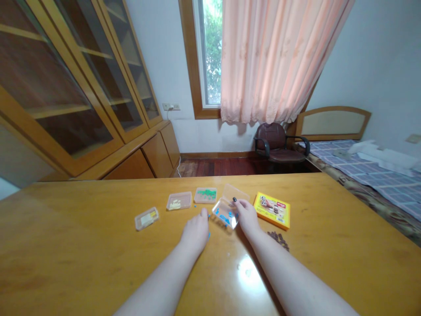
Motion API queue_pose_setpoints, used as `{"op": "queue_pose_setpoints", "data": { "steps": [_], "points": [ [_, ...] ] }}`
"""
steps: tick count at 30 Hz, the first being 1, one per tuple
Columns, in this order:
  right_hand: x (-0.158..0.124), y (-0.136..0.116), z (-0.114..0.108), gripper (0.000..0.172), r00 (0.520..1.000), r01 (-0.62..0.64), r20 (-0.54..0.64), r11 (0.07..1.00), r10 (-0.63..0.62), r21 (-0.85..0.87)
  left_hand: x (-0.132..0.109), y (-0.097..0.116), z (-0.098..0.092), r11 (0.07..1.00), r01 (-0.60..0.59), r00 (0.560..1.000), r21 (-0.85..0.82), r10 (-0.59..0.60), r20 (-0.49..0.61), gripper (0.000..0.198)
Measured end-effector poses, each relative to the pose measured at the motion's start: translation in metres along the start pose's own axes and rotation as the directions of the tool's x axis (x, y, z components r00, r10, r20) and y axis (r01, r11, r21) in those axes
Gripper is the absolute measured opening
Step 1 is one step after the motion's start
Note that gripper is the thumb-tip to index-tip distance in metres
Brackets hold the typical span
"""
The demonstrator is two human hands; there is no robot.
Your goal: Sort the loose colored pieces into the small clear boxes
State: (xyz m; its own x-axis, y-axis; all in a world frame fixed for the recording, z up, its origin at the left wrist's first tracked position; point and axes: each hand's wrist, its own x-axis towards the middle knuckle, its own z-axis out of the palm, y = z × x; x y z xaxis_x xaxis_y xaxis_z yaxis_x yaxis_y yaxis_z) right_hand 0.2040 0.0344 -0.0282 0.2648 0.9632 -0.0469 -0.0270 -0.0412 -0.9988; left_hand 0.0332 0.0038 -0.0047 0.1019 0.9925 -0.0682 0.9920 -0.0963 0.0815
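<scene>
My right hand [247,216] grips the edge of a clear plastic box [232,223], which it holds tilted a little above the table. Small blue pieces [225,218] lie in that box. To its left, my left hand [196,230] is low over the tabletop, fingers curled together; whatever they pinch is hidden. A blue bit [209,235] shows beside the left hand, and another blue bit [195,206] lies farther back. Behind the held box is a clear lid or tray [237,192].
Clear boxes stand in a row: one with green pieces [206,193], one with cream pieces [175,204], one with a pale and yellow item [147,218]. A yellow package [272,210] and a pile of brown pieces [279,240] are right. An armchair [274,142] stands beyond the table.
</scene>
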Motion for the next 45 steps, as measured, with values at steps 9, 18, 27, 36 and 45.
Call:
{"op": "queue_pose_setpoints", "data": {
  "steps": [9, 18, 27, 36, 45],
  "points": [
    [-0.004, -0.007, 0.0, 0.035, 0.999, 0.011, 0.037, 1.0, -0.01, -0.02, 0.005, -0.013, -0.004, 0.803, -0.094, 0.898, -0.589, -0.188, -0.399, 0.02],
    [-0.004, 0.0, 0.004, 0.039, 0.987, -0.043, 0.154, 0.999, 0.042, 0.001, 0.005, -0.009, 0.003, 0.812, -0.192, 0.911, -0.55, -0.062, -0.408, 0.021],
    [-0.006, -0.001, 0.004, 0.037, 0.984, -0.037, 0.174, 0.999, 0.038, -0.007, 0.008, -0.005, -0.005, 0.847, -0.202, 0.968, -0.491, 0.095, -0.233, 0.018],
    [-0.002, -0.007, -0.001, 0.037, 1.0, -0.015, 0.011, 1.0, 0.015, 0.027, 0.013, -0.015, -0.002, 0.818, -0.19, 0.947, -0.543, 0.005, -0.322, 0.023],
    [0.0, -0.008, -0.005, 0.033, 0.997, 0.008, -0.079, 0.99, 0.003, 0.141, 0.001, -0.006, -0.001, 0.871, -0.406, 0.914, -0.277, 0.387, -0.124, 0.049]
  ]
}}
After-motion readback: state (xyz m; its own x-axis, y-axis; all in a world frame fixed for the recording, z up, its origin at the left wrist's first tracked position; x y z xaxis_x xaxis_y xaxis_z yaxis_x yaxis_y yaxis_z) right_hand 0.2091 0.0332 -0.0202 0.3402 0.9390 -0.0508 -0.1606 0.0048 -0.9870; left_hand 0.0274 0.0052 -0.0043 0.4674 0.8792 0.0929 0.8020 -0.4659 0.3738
